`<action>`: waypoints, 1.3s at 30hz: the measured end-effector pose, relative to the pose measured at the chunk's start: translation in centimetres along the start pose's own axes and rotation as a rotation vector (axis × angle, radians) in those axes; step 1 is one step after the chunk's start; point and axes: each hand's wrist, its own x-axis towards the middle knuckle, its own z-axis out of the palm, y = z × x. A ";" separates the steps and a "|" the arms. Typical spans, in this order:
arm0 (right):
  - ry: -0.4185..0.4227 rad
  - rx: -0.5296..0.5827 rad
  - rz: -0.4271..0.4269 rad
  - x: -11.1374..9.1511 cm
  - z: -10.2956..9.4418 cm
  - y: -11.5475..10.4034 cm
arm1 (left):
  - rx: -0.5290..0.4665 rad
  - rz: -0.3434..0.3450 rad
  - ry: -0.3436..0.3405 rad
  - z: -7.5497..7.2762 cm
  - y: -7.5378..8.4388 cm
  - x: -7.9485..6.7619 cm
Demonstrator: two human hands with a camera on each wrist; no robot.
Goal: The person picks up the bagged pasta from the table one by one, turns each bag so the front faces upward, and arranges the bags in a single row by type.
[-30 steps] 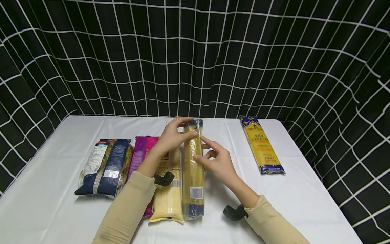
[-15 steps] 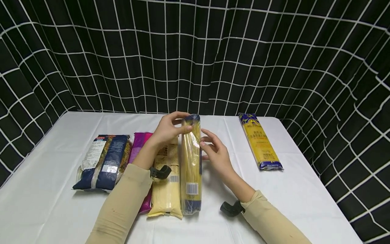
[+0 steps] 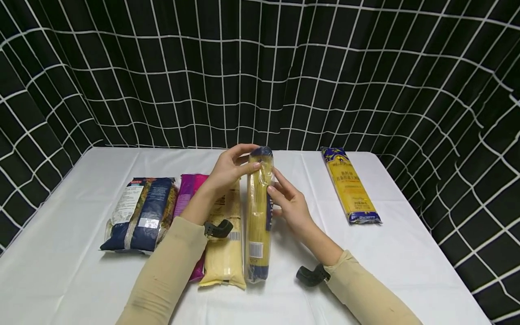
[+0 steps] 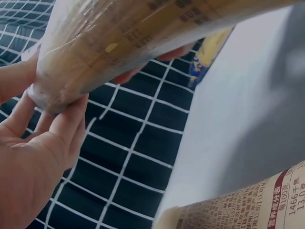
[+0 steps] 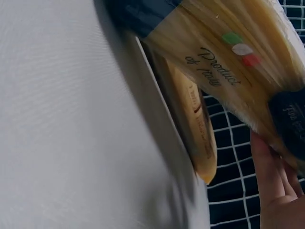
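A clear pack of spaghetti (image 3: 257, 212) with dark blue ends is tilted, its top end raised off the table. Near that top end my left hand (image 3: 225, 174) grips it, thumb on the front and fingers behind; the left wrist view shows this hand (image 4: 43, 143) round the pack's end. Along its right edge my right hand (image 3: 294, 205) holds the pack between thumb and fingers. "Product of Italy" is printed on the pack (image 5: 217, 62) in the right wrist view. Just left of it lies a cream-yellow pasta bag (image 3: 223, 257), partly under my left forearm.
Further left lie a magenta bag (image 3: 184, 194), partly covered, and a navy bag of pasta (image 3: 140, 214). A yellow and blue spaghetti pack (image 3: 351, 187) lies at the right back of the white table (image 3: 365, 271). A black gridded curtain (image 3: 260, 76) hangs behind.
The spaghetti pack has turned about its length, bringing a dark blue label into view at its right edge. My right thumb has shifted from the pack's front to that edge.
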 end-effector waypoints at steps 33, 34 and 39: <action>0.078 -0.229 -0.229 0.6 -1.2 -0.2 | -0.049 -0.104 0.044 0.8 1.0 -0.2; 0.075 -0.214 -0.223 0.6 -1.2 -0.1 | -0.058 -0.105 0.048 0.7 1.0 -0.1; 0.065 -0.168 -0.177 0.8 -1.5 0.2 | -0.135 -0.108 0.049 0.3 1.1 0.0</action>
